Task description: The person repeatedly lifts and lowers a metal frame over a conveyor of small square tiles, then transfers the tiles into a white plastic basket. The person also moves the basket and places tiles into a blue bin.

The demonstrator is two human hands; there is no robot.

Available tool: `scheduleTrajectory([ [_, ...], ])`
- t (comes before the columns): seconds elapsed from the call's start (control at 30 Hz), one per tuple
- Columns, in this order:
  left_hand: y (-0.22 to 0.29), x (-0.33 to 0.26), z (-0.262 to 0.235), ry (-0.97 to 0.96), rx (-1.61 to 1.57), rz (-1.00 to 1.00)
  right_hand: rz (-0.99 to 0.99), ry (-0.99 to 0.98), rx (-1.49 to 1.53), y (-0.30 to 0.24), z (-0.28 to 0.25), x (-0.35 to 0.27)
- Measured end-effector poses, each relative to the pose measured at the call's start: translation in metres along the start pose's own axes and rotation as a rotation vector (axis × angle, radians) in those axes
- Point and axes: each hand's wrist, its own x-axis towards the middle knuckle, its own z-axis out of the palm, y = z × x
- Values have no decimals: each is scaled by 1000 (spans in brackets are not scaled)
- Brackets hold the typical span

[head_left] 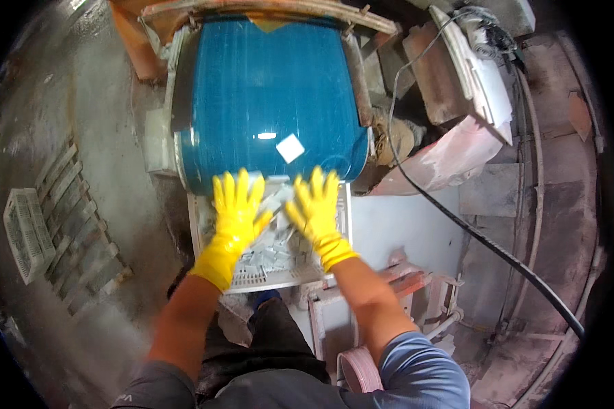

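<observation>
Both my hands wear yellow rubber gloves and reach over a white plastic crate (277,283) at the lower end of a blue conveyor belt (273,82). Many small white flat pieces, like tiles, lie heaped in the crate (269,258). My left hand (236,211) is above the crate's left side, fingers spread toward the belt. My right hand (316,210) is over its right side, fingers likewise apart. Some pale pieces (274,194) lie between the hands at the belt's edge; whether my fingertips touch them I cannot tell. A single white square tile (290,148) lies on the belt beyond.
A slatted wooden pallet (82,225) and another white crate (31,235) stand on the floor at left. A black cable (484,238) crosses the right side. Near my right forearm are a metal frame (327,317) and a pinkish round drum-like part (360,371).
</observation>
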Motion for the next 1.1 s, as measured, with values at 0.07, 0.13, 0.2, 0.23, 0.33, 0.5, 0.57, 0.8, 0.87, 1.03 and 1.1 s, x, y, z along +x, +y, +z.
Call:
scheduleTrajectory([
  [0.07,1,-55,58,-138,-174,73,-32,-216,143,3,37,-58],
  [0.13,-2,-100,81,-294,-294,19,-105,-433,171,8,45,-94],
  [0.2,-7,-127,85,-369,-258,-113,-67,-538,343,22,50,-122],
  [0.23,-20,-130,89,-282,-297,-200,-44,-590,430,32,51,-132],
  [0.33,-59,-132,108,-21,-541,-675,674,-863,514,51,26,-118],
  [0.5,-109,-49,111,-257,-674,-828,973,-287,703,124,79,-87],
  [0.57,-82,-16,94,-451,-731,-1003,990,-168,953,120,89,-59],
  [0.8,-65,-49,111,-336,-701,-985,1022,-164,1043,106,82,-73],
  [0.87,-64,-73,134,-272,-693,-992,999,-135,981,96,64,-79],
  [1.03,-25,-115,47,-4,-663,-712,860,-89,998,54,-60,-81],
  [1.1,16,-133,-82,138,-800,-318,642,193,883,-2,-203,-83],
])
